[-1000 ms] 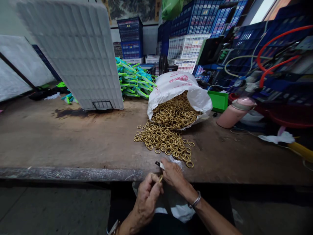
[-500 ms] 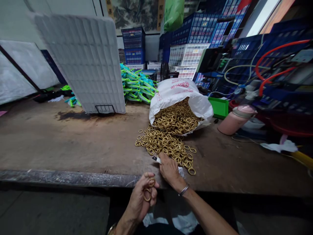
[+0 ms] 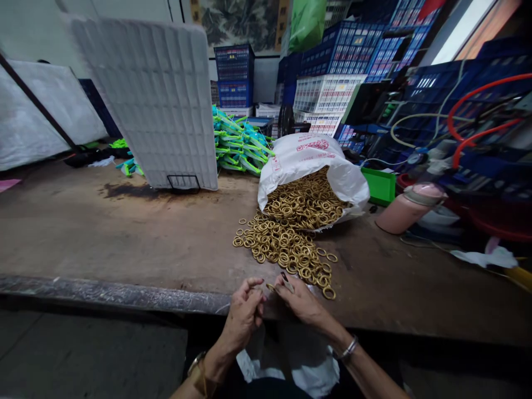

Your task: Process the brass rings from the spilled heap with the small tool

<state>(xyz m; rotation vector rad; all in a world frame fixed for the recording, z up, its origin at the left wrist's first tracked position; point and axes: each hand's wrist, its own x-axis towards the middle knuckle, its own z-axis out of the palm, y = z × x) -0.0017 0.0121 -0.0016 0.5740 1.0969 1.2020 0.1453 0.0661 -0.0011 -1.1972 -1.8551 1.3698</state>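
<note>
My right hand, closed, pinches a gold-coloured ring at its fingertips. The same hand also grips a small pale tool with a dark tip, like a utility knife. Beside it, my left hand is curled, its fingertips close to that ring; the rings it held half a second ago are hidden by its turned fingers. Both hands are over the table's front edge. Just beyond them lies a loose heap of gold-coloured rings, spilling from the mouth of a white woven sack.
A tall white padded panel stands on the wooden table at left. Behind it are green and blue strips. To the right are a green tray, a pink bottle and red hoses. Crates are stacked behind.
My right hand has drawn back from the heap towards my left hand with a ring in its fingertips. My left hand has turned and risen slightly, and its rings no longer show.
</note>
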